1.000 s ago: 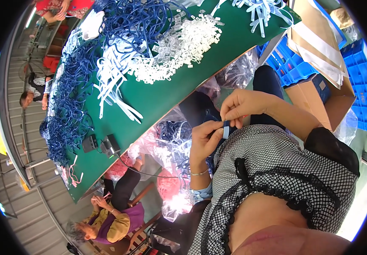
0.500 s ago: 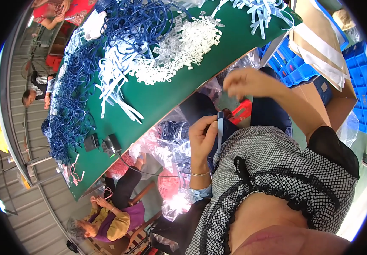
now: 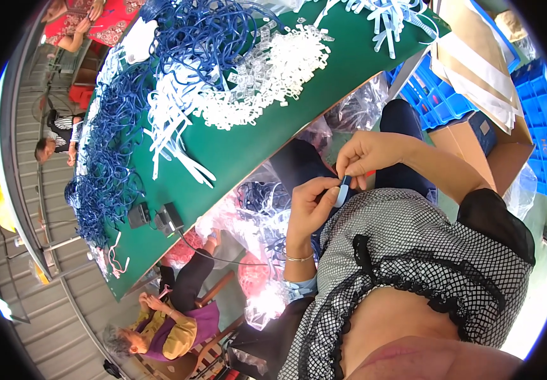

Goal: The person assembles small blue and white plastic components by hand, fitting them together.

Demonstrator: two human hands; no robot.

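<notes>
Above my lap, my left hand [image 3: 313, 201] pinches a short light-blue strap [image 3: 341, 197] between thumb and fingers. The strap has a dark navy end, which my right hand [image 3: 370, 156] grips with its fingertips from the other side. Both hands almost meet over this piece. On the green table to the far left lie a heap of white plastic buckles [image 3: 296, 60], a bundle of pale-blue straps [image 3: 175, 126] and a tangle of navy cords [image 3: 204, 31]. Whether a buckle is between my fingers is hidden.
The green table's [image 3: 248, 149] edge runs diagonally beside my knees. Clear plastic bags [image 3: 257, 215] hang below it. A cardboard box [image 3: 463, 149] and blue crates [image 3: 543, 126] stand on the right. Co-workers sit at the lower left [image 3: 166, 329] and farther away.
My right hand has come down and left, from a blurred position above, onto the strap's dark end. The left hand has shifted slightly right, and the strap is now tilted between both hands.
</notes>
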